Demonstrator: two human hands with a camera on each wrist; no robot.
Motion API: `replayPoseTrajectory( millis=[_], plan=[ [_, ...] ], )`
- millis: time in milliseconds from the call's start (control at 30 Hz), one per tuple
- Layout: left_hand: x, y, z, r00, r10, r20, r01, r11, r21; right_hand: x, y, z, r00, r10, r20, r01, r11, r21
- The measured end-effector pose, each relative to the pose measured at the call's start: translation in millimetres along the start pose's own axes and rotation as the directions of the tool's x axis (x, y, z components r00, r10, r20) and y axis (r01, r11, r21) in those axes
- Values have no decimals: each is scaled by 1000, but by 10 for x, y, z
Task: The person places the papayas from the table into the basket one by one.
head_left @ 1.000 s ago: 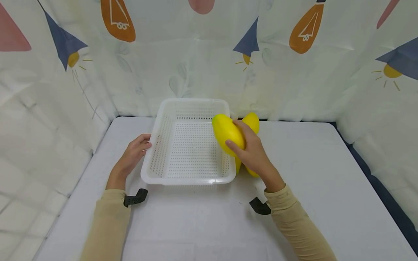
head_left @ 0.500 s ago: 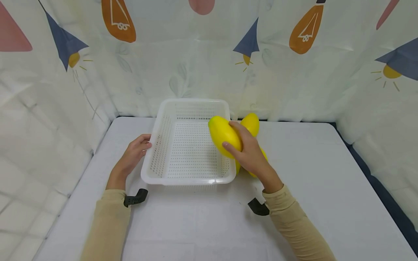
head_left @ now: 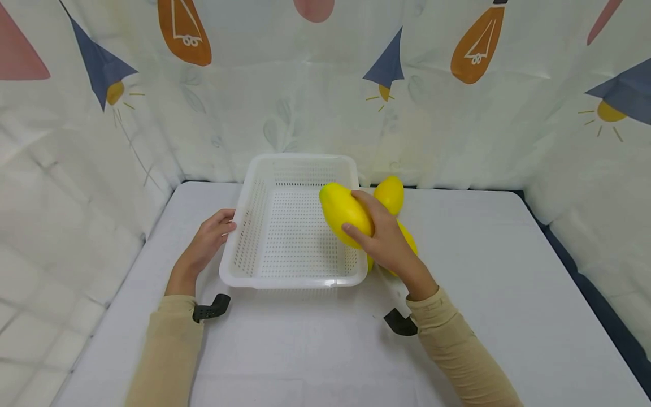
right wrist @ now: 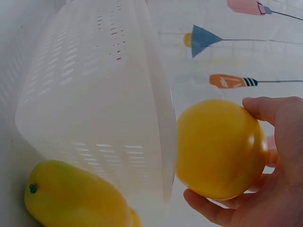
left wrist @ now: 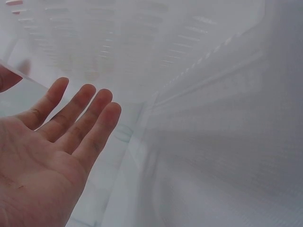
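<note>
A white perforated plastic basket [head_left: 292,232] stands on the table with bare holes showing across its floor. My left hand [head_left: 205,237] holds its left rim; in the left wrist view the thumb lies over the rim and the fingers [left wrist: 94,137] extend below, against the outer wall. My right hand [head_left: 389,240] grips a yellow mango [head_left: 341,212], thumb on the near side, over the basket's right rim. In the right wrist view this mango [right wrist: 220,149] is at the rim's edge. More mangoes, such as one at the back [head_left: 390,194], lie right of the basket, partly hidden by the hand.
Another mango [right wrist: 75,194] lies low beside the basket's outer wall in the right wrist view. A white cloth covers the table [head_left: 305,345]. A patterned curtain [head_left: 325,90] hangs behind it. Black camera mounts [head_left: 212,308] sit at both wrists.
My right hand has moved a little left with the mango, bringing it further over the basket's right side and uncovering more of the mangoes behind. The left hand and basket have stayed put.
</note>
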State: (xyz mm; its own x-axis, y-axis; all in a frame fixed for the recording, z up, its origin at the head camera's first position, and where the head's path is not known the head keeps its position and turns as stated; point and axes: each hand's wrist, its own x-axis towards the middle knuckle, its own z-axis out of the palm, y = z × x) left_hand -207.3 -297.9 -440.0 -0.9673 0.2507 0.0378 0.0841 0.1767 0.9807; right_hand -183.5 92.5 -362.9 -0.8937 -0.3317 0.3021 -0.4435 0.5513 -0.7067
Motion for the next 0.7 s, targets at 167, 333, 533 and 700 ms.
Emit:
replayPoseTrajectory(
  millis=[167, 333, 533, 700],
  plan=[
    [4, -1, 1, 1000, -2, 2, 2, 1000, -2, 4, -21, -6, 1000, -6, 14, 6, 1000, -6],
    [4, 0, 0, 1000, -7, -2, 7, 1000, -3, 8, -26, 0, 999, -13, 30, 13, 1000, -11],
    [12, 10, 8, 1000, -4, -5, 3, 1000, -6, 11, -40, 15, 998, -12, 68, 13, 1000, -18],
    [15, 26, 19, 1000, 2, -2, -2, 1000, -21, 12, -51, 31, 997, -6, 80, 7, 1000, -15]
  ],
)
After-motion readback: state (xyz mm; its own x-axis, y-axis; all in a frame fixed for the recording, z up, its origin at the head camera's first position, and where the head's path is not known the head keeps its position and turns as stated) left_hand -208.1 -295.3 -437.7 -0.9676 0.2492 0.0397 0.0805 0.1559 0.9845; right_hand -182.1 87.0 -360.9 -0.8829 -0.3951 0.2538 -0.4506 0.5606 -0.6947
